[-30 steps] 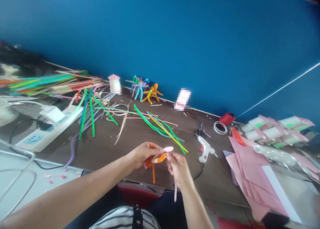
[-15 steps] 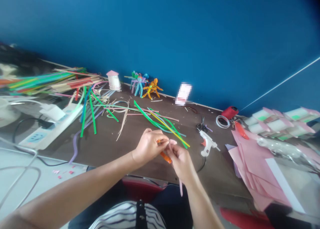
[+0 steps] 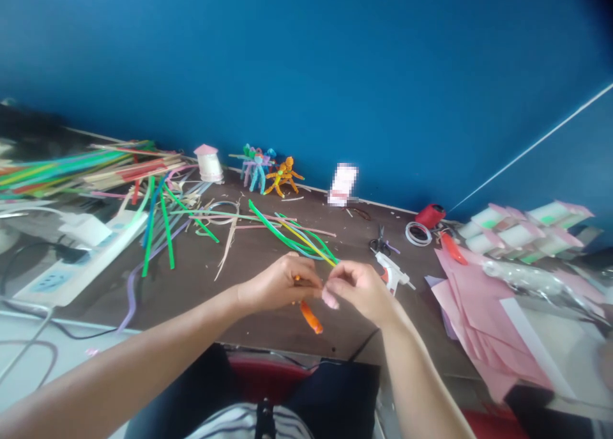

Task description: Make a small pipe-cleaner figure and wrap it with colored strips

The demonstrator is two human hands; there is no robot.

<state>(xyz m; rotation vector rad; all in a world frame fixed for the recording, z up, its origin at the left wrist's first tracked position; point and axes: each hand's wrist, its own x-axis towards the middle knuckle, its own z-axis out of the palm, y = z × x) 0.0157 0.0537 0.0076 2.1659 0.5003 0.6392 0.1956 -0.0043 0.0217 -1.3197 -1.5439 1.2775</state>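
My left hand (image 3: 280, 284) and my right hand (image 3: 361, 291) meet just above the near edge of the dark brown desk (image 3: 201, 298). Between the fingers, an orange pipe cleaner (image 3: 311, 317) hangs down from my left hand's grip. A small pale pink fuzzy piece (image 3: 329, 298) shows at my right fingertips, partly hidden by them. Loose green and yellow pipe cleaners (image 3: 292, 238) lie just beyond my hands, not touching them. A white glue gun (image 3: 391, 271) lies past my right hand.
Scissors (image 3: 380, 241) lie next to the glue gun. Stacked pink paper sheets (image 3: 479, 324) lie at right, with a white power strip (image 3: 81, 260) at left. Several bundled craft sticks and straws (image 3: 81, 167) and pipe-cleaner figures (image 3: 271, 174) sit along the blue wall (image 3: 306, 62).
My right hand has moved right and turned, and the pink strand no longer hangs below it. The orange piece now dangles lower. The whole view has shifted slightly left.
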